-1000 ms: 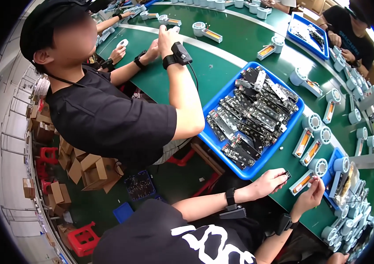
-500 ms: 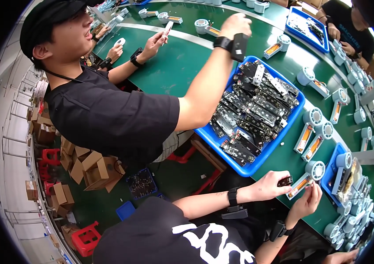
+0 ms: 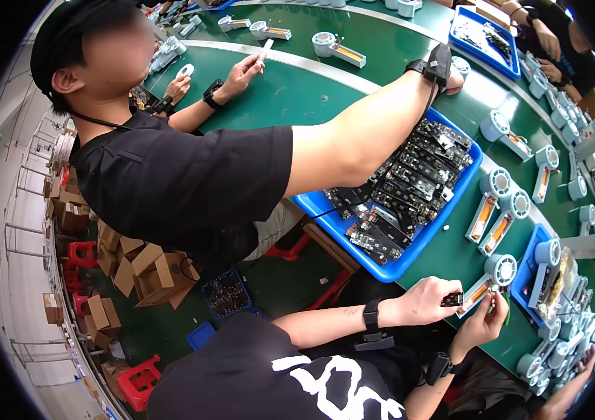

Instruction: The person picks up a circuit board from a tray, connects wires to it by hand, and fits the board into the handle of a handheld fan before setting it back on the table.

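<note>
With my left hand (image 3: 425, 301) pinching a small circuit board (image 3: 452, 299) and my right hand (image 3: 483, 323) curled around the grey fixture (image 3: 478, 294), I judge that seating the board comes next, which calls for careful alignment.

View: head camera, single fisheye view, looking steeply down and forward; no second view to share with.
Position: sitting high above the green worktop (image 3: 290, 98), which is running diagonally from upper left to lower right.
Distance: nearest is a co-worker's black shirt (image 3: 171, 189), filling the centre-left; the blue tray (image 3: 409, 262) is lying mid-range, right of centre.
Lower edge: a person in a black printed top (image 3: 262, 378) is coming in from below, with left hand (image 3: 427, 299) and right hand (image 3: 483, 322) low right.
Left side: floor with cardboard boxes (image 3: 136, 269) far below.
Rim: straight edges are bending, corners are going black.
</note>
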`<action>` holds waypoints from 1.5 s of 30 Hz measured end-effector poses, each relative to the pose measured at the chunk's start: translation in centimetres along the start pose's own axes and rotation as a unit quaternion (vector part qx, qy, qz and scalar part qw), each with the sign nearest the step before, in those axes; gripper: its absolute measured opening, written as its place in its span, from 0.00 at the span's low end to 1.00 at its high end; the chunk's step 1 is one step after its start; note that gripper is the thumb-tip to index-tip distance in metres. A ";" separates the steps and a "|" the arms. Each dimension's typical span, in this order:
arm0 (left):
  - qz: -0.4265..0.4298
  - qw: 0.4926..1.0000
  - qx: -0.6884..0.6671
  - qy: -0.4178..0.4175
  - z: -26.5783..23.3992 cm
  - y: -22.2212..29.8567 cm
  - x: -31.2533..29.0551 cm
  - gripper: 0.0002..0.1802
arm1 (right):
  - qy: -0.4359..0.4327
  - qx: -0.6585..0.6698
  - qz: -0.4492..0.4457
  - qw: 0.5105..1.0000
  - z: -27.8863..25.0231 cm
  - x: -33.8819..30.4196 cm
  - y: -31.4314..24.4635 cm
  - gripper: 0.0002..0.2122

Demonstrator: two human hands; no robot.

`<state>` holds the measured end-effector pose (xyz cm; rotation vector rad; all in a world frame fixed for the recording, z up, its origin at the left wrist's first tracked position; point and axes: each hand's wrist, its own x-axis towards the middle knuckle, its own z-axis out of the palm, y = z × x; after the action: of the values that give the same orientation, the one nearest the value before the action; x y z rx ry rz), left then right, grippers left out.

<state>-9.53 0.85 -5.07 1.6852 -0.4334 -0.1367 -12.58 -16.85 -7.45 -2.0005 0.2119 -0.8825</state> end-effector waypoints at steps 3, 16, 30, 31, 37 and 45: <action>-0.004 1.000 -0.010 -0.010 0.2 -0.3 -0.4 0.13 | 0.008 -0.006 0.003 1.000 0.1 -0.1 0.0 0.07; 0.007 0.998 -0.065 0.017 -2.5 0.5 -0.2 0.06 | -0.022 -0.017 -0.126 0.992 0.9 -0.1 -2.5 0.12; -0.040 0.986 -0.145 -0.069 -2.8 -0.6 0.3 0.05 | -0.032 -0.024 -0.062 0.997 -1.1 -1.5 -2.9 0.14; -0.042 0.986 -0.146 -0.069 -2.8 -0.6 0.2 0.05 | -0.015 -0.001 -0.021 1.000 -1.1 -1.5 -2.9 0.15; -0.030 0.988 -0.137 -0.062 -2.9 -0.6 0.3 0.05 | -0.023 0.064 -0.002 0.998 -0.9 -0.5 -3.2 0.12; -0.020 0.992 -0.114 -0.058 -2.7 -0.6 0.4 0.05 | -0.060 0.106 0.016 0.992 -1.1 0.0 -3.5 0.07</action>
<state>-8.18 3.29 -5.17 1.4666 -0.4548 -0.3040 -13.96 -15.58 -4.33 -1.8396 0.0785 -0.7307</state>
